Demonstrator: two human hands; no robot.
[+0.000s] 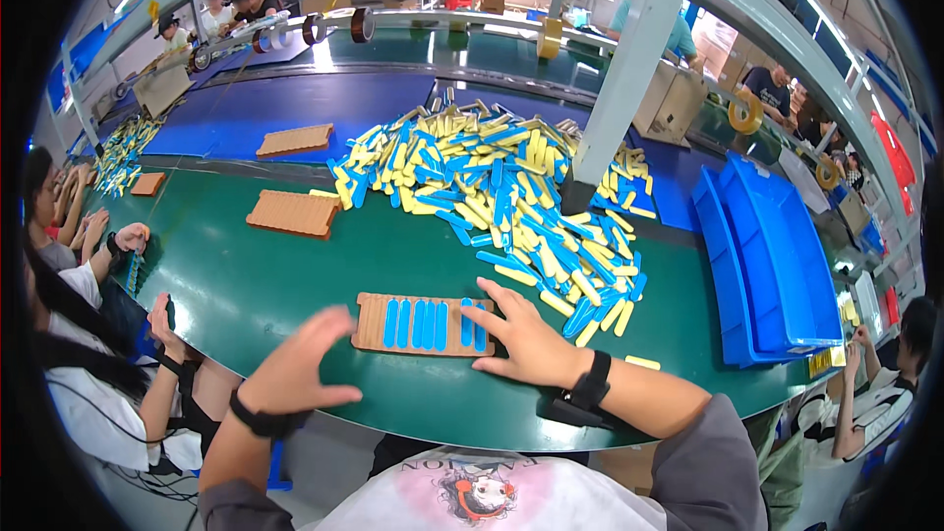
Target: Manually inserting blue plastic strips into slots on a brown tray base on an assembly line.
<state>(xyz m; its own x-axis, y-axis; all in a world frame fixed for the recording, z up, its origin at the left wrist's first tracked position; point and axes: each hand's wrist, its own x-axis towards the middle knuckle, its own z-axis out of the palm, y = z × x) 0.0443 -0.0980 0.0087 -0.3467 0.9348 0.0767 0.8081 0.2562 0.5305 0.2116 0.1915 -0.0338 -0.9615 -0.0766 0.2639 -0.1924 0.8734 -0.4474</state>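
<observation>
In front of me on the green table lies a brown slotted tray (375, 327). Several slim, round-ended blue pieces (430, 324) lie side by side across it, with a gap before those at its right end. My right hand (536, 342) is over that right end, fingers spread, fingertips at the blue pieces there; its palm hides part of the tray's edge. Left of the tray, my left hand (300, 364) hovers open, thumb and fingers apart, slightly blurred, holding nothing. Beyond the tray spreads a big heap of loose blue and yellow pieces (521, 177).
Two more brown trays (290, 214) lie at the back left. Nested blue bins (777, 256) stand at the right. A grey post (634, 69) rises through the heap. Tape rolls (362, 26) hang from an overhead rail. Co-workers sit close at the left (74, 354) and right.
</observation>
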